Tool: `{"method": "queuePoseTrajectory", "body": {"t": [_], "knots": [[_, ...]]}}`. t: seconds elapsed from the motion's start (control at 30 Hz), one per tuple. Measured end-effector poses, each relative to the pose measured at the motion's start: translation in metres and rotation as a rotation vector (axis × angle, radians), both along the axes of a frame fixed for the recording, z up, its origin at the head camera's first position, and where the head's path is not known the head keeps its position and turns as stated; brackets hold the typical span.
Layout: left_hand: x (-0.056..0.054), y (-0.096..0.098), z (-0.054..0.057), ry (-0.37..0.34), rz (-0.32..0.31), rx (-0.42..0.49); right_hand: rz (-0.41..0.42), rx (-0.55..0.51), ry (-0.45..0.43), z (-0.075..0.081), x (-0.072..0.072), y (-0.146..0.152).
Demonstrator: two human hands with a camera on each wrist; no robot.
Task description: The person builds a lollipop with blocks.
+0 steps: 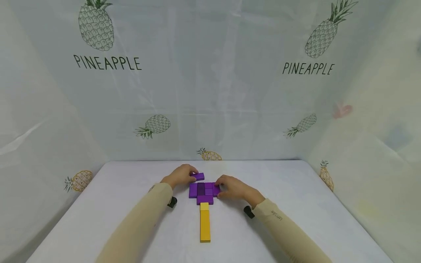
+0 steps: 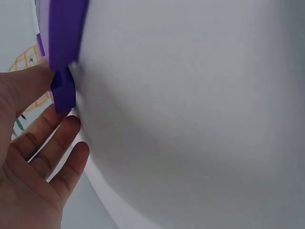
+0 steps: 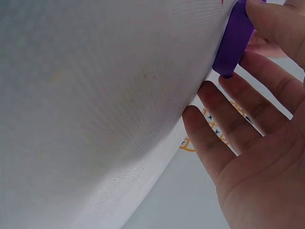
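At the far side of the purple group, my left hand (image 1: 182,175) pinches a small purple block (image 1: 199,176) by its left end. The left wrist view shows the thumb on one side of this purple block (image 2: 64,95) and the index fingertip at its end, the other fingers spread. My right hand (image 1: 235,188) holds the rightmost purple block (image 1: 215,190) of the group between thumb and fingers. In the right wrist view that purple block (image 3: 233,45) lies under the thumb. Several purple blocks sit edge to edge between the hands, among them a darker one (image 1: 201,189).
Below the purple group, a short light-yellow block (image 1: 204,206) adjoins a long yellow block (image 1: 205,226), forming a column toward me. Everything lies on a white table (image 1: 131,212). A pineapple-printed curtain (image 1: 210,91) rises behind the table and at both sides.
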State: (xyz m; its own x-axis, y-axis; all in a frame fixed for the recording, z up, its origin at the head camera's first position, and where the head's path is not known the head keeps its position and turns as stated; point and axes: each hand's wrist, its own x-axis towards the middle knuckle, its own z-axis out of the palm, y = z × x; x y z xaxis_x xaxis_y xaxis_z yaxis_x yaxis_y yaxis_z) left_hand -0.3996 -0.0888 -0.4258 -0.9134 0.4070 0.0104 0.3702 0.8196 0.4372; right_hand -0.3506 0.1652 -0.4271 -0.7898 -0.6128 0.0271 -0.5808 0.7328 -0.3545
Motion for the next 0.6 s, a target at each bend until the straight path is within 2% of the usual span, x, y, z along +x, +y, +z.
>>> {"method": "queuePoseTrajectory", "body": {"t": [0.3,0.6], "knots": [[0.0,0.017,-0.003,0.003,-0.029,-0.01,0.029,-0.027,0.005,0.002,0.002,0.0],[0.005,0.026,-0.001,-0.023,-0.067,0.03,0.025,-0.017,0.022,0.0,0.0,0.001]]}}
